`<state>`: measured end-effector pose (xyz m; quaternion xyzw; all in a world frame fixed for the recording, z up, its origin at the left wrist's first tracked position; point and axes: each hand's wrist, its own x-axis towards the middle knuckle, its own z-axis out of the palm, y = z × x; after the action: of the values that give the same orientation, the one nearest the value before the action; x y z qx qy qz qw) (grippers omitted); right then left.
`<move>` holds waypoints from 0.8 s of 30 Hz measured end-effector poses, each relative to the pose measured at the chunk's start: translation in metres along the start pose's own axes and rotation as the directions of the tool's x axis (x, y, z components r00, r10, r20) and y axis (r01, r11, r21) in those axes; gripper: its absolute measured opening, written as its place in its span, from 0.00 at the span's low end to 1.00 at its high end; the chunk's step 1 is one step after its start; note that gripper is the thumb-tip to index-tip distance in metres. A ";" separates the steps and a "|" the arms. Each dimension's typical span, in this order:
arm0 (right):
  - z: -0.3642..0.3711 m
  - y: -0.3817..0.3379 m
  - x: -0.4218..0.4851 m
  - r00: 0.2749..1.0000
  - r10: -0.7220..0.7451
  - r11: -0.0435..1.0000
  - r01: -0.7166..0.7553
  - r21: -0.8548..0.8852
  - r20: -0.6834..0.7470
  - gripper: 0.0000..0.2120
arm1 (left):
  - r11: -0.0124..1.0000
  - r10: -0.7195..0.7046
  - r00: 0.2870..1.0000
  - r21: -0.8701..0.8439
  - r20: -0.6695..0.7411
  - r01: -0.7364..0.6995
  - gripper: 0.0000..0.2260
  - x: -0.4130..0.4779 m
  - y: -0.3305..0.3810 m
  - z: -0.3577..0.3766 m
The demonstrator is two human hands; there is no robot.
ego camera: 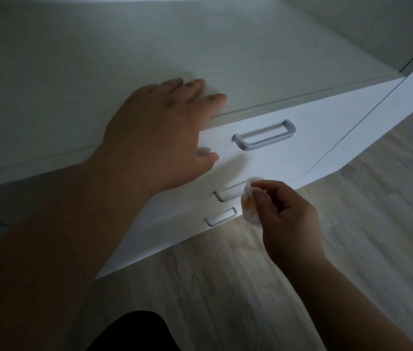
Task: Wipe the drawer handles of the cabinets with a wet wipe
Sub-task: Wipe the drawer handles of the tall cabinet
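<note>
Fingers (268,185) of our right hand (291,219) pinched the stained wet wipe (249,206) at the 3 o'clock end of the middle handle (225,195), our left hand (154,138) lay spread on the cabinet top (251,59), and we judged wiping midway, the bottom handle (222,218) at 7 o'clock probably left

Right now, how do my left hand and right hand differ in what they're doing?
The left hand lies open over the front edge of the cabinet top, holding nothing; the right hand pinches a wet wipe. The left hand is up beside the top handle; the right hand is lower, with the wipe at the right end of the middle handle. Both are bare.
</note>
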<state>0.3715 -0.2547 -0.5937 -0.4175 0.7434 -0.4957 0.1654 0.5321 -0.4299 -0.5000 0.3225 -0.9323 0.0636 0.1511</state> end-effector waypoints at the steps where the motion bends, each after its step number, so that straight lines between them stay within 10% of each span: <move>1: -0.004 0.005 0.003 1.000 0.009 0.999 -0.008 -0.037 0.026 0.08 | 1.000 0.002 1.000 0.016 -0.010 -0.002 0.37 0.000 0.001 0.000; 12: -0.033 0.047 0.021 0.960 0.028 0.975 0.035 -0.221 0.278 0.07 | 0.997 0.012 0.997 0.077 -0.077 -0.006 0.36 -0.042 0.028 0.009; 20: -0.026 0.087 0.054 0.948 -0.057 0.962 0.136 -0.236 0.314 0.06 | 1.000 0.012 0.916 0.012 -0.402 -0.007 0.18 -0.085 0.068 0.072; 24: -0.023 0.101 0.068 0.947 -0.103 0.946 0.187 -0.263 0.304 0.08 | 0.998 -0.016 0.978 -0.062 -0.209 0.003 0.18 -0.110 0.071 0.129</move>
<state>0.2699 -0.2786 -0.6602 -0.5583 0.7428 -0.3274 0.1711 0.5387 -0.3379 -0.6595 0.3136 -0.9112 0.0678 0.2584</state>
